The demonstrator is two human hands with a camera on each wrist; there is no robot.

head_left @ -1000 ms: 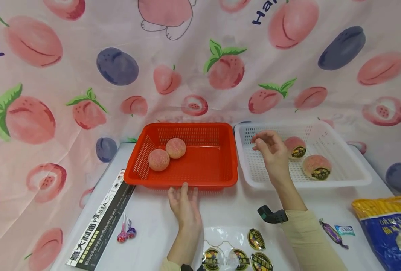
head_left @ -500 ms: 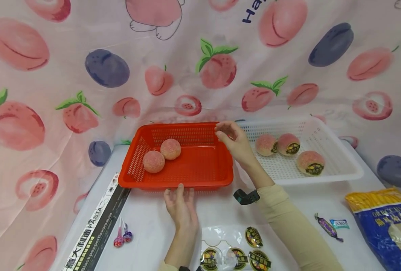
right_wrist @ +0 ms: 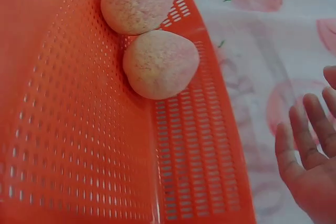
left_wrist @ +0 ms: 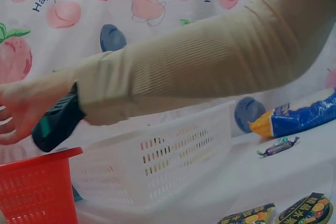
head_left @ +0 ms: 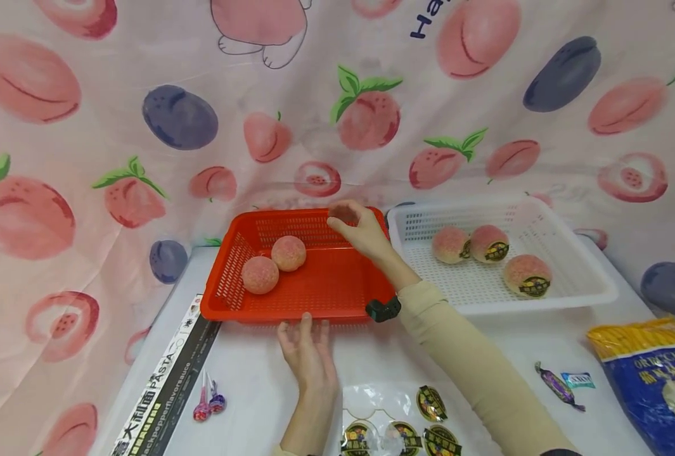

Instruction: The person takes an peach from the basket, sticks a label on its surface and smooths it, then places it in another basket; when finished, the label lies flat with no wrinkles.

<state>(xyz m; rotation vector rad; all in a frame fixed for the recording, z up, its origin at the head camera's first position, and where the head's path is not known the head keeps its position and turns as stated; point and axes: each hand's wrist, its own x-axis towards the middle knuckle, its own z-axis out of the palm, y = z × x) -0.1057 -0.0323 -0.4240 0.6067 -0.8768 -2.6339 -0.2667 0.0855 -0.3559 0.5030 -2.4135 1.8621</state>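
Two peaches, a front one and a rear one, lie touching in the left part of the red basket. Above this basket's right side my right hand hovers with loosely bent fingers, holding nothing; its spread fingers also show in the right wrist view. My left hand is palm up at the basket's front, fingertips by the rim. In the white basket are three peaches with dark-gold stickers: a left one, a middle one and a right one.
A clear sheet bearing several dark-gold stickers lies at the front. A pasta box and two lollipops are at left. At right lie a purple candy, a small blue packet and a blue-yellow bag.
My right hand has moved left from the white basket to above the red one, uncovering the third stickered peach. The left hand has stayed at the red basket's front rim.
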